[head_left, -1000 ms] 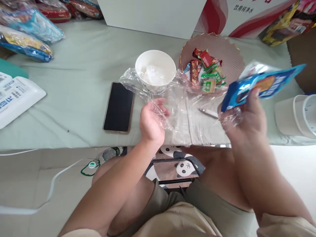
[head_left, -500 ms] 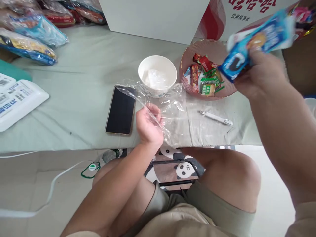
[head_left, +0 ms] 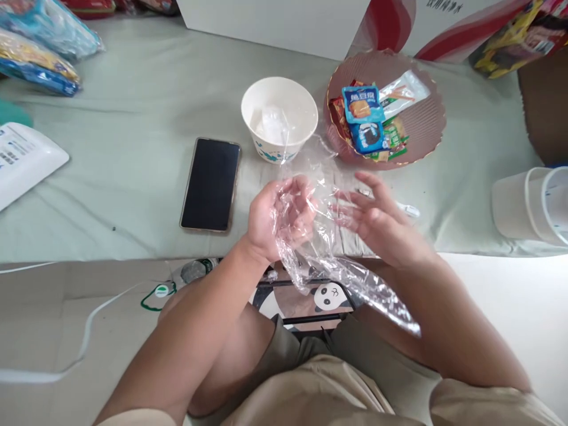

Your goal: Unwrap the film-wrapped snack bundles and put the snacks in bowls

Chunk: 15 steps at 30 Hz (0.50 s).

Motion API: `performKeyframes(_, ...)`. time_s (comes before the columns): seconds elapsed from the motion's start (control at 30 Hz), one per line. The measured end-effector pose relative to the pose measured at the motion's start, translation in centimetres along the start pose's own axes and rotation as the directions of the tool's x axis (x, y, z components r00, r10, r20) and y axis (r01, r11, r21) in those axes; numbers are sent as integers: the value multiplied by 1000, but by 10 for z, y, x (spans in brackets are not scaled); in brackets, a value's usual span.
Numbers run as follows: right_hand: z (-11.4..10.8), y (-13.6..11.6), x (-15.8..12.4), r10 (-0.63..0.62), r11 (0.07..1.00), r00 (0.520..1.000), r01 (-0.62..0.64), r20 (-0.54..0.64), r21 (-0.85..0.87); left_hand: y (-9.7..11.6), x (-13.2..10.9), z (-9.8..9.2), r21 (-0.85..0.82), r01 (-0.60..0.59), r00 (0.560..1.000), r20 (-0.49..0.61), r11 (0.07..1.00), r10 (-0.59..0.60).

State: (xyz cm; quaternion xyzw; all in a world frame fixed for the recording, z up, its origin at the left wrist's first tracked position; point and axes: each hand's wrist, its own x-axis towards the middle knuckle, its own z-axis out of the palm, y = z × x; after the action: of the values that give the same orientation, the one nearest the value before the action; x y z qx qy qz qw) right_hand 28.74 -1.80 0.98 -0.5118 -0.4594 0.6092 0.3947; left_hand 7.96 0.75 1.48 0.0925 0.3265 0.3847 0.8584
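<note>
A crumpled clear plastic bag [head_left: 323, 236] hangs over the table's front edge, its end drooping above my lap. My left hand [head_left: 284, 216] has its fingers curled round the bag. To the right, my right hand [head_left: 379, 219] is spread with its fingertips touching or just beside the film. Behind the hands stands a white paper bowl [head_left: 270, 145] with clear crumpled plastic inside. A pink ribbed bowl [head_left: 426, 133] with a gold rim holds small red and green snack packets, with blue snack packets [head_left: 361, 109] and a white-clear one on top.
A dark-screened phone [head_left: 210, 184] lies left of my left hand. A white box cutter [head_left: 409, 209] is partly hidden behind my right hand. White plastic tubs [head_left: 515, 204] stand at the right edge. A large white carton [head_left: 275, 23] stands at the back; bagged snacks [head_left: 39, 62] lie far left.
The blue packets that my right hand held are now in the pink bowl. That hand has come back empty beside the plastic bag. My left hand has lifted the bag off the table.
</note>
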Motion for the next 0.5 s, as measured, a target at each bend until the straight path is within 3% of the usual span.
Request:
performKeyframes(0.1,3,12,-5,81,996,996,-79,48,-51,-1,5,1,114,89,992,-99,989,-78)
performKeyframes(0.17,-4,12,-4,39,992,997,-47,-69,-113,-1,10,0,223,105,981,-182,969,-65)
performKeyframes(0.27,-19,9,0,-38,988,971,0,-237,-155,3,16,-8,376,44,959,-276,926,67)
performKeyframes(0.33,-28,8,2,-37,988,958,-7,-284,-155,6,17,-16,411,-10,959,-254,912,125)
performKeyframes(0.5,-44,9,7,20,996,953,-44,-302,-73,4,17,-29,543,-143,986,7,827,166)
